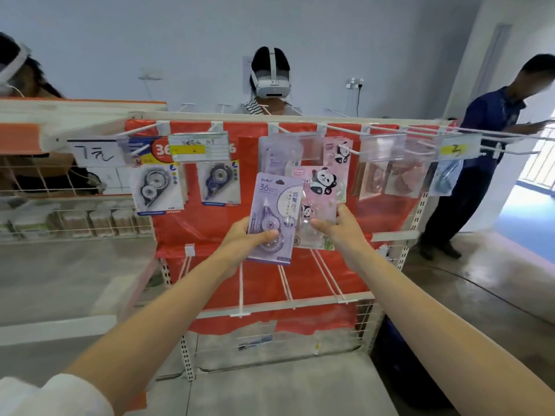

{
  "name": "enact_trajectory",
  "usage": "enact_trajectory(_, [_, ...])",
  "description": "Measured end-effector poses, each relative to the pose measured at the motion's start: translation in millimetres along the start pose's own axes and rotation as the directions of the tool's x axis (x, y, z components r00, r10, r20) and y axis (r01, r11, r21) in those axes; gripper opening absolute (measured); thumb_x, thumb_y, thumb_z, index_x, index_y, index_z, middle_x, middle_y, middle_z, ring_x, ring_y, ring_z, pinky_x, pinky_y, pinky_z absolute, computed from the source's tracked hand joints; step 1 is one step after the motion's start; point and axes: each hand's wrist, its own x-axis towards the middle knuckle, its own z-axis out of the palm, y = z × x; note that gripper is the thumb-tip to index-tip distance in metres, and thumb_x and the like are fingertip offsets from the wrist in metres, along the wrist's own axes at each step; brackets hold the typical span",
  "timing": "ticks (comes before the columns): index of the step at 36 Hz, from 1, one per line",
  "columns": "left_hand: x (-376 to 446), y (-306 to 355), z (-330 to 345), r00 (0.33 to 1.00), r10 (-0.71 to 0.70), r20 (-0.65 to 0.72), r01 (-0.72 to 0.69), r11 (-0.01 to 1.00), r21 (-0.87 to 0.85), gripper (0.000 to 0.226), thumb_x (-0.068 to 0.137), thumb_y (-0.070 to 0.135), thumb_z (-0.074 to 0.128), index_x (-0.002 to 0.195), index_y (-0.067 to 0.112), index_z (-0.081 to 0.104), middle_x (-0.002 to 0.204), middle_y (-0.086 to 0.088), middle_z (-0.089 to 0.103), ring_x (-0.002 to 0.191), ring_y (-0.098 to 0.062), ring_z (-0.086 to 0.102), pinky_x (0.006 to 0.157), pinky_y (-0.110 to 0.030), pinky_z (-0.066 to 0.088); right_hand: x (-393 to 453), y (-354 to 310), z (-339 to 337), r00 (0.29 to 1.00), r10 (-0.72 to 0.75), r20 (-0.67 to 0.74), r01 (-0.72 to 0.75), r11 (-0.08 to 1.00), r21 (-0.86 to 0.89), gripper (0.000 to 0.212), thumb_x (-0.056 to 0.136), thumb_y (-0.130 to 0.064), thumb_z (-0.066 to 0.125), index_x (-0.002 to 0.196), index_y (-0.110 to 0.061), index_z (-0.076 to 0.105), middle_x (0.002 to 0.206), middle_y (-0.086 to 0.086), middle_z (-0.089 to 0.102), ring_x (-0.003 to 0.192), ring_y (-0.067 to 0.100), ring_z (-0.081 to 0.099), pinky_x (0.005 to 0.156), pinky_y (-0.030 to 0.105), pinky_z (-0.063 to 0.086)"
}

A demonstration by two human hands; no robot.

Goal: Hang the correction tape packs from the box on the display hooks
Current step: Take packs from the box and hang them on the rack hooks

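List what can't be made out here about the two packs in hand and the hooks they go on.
Head view only:
- The box: outside the frame.
- Purple pack: lower blister hidden by the left hand; small print too blurred to read.
- Panda pack: left part hidden behind the purple pack, bottom by the right hand.
- Hook above: tip hidden by its clear label holder.

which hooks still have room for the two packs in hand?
Crowded: top-row hooks hold purple packs and panda packs. Free: bare lower hooks below the left hand holding the purple pack and the right hand holding the pink panda pack.
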Motion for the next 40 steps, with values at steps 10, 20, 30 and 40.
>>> enact_trajectory(10, [18,9,56,0.999,0.040,-0.010,-0.040,0.999,-0.030,0.021,0.082,0.000,0.069,0.098,0.013,0.066,0.090,0.000,0.073,0.078,-0.012,0.069,0.074,-0.022,0.057,22,2,-64,0.998,-0.055,-0.015,0.055,0.998,-0.009,0.038,0.086,-0.012,0.069,0.118,-0.018,0.048,0.117,0.002,0.063,0.107,0.020,0.060,0.097,0.038,0.046])
enact_trajectory(20, [24,15,88,0.997,0.060,-0.042,-0.063,0.994,-0.087,0.021,0.082,-0.001,0.067,0.099,0.011,0.065,0.090,0.000,0.074,0.081,-0.014,0.070,0.078,-0.025,0.057,36,5,-99,0.995,-0.087,0.038,0.086,0.996,0.027,0.054,0.085,-0.014,0.070,0.133,-0.011,0.045,0.126,0.005,0.059,0.115,0.021,0.057,0.098,0.035,0.044])
enact_trajectory(30, [26,17,108,0.991,0.066,-0.118,-0.079,0.991,-0.108,0.020,0.083,-0.001,0.066,0.096,0.014,0.066,0.089,0.000,0.074,0.081,-0.014,0.070,0.076,-0.023,0.057,48,15,-113,0.985,-0.100,0.139,0.097,0.995,0.028,0.029,0.087,-0.017,0.069,0.110,-0.016,0.051,0.106,0.000,0.064,0.097,0.015,0.061,0.082,0.026,0.049])
enact_trajectory(40, [21,15,110,0.974,0.024,-0.224,-0.043,0.996,-0.080,0.021,0.083,0.000,0.068,0.099,0.014,0.066,0.100,-0.008,0.072,0.093,-0.024,0.067,0.090,-0.036,0.052,76,27,-104,0.973,-0.094,0.211,0.105,0.993,-0.046,0.037,0.085,-0.021,0.070,0.115,-0.011,0.050,0.109,0.005,0.062,0.102,0.021,0.059,0.091,0.037,0.048])
